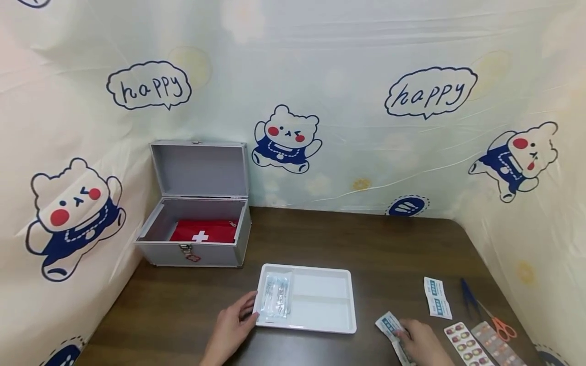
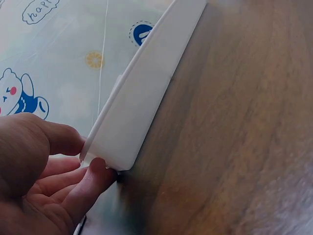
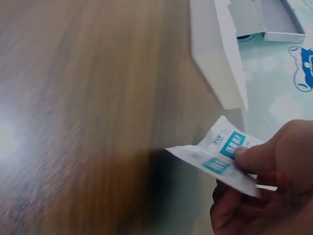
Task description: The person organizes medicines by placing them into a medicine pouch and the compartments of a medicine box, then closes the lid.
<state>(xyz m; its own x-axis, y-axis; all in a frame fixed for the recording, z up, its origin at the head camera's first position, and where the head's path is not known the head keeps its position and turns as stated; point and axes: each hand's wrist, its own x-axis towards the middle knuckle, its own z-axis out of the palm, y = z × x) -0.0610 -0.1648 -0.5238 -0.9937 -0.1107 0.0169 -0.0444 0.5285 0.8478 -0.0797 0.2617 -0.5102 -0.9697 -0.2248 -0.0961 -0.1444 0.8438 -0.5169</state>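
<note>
On the dark wooden table (image 1: 357, 244) we see a white tray (image 1: 322, 315), and we take our bearings from it. The person's left hand (image 1: 231, 325) grips the tray by its near left corner, the thumb on the rim and the other fingers against the wall and lower edge. In the tray's left compartment we find a clear packet (image 1: 276, 295) of slender items; the two right compartments show their bare white floors.

Just right of the tray, near its front corner, the right hand (image 1: 423, 343) pinches a white-and-teal sachet strip (image 1: 389, 324), thumb on top; from the right wrist we see the strip bent along its middle. Farther right of the tray lie a second sachet strip (image 1: 438, 298), a blister pack of capsules (image 1: 468, 344), a pinkish blister pack (image 1: 496, 343) and orange-handled scissors (image 1: 499, 325).

Behind the tray and to its left stands a silver case (image 1: 212, 256), lid raised, with a red pouch (image 1: 183, 231) bearing a white cross inside. Behind the tray we also see a backdrop (image 1: 343, 40) printed with bears.
</note>
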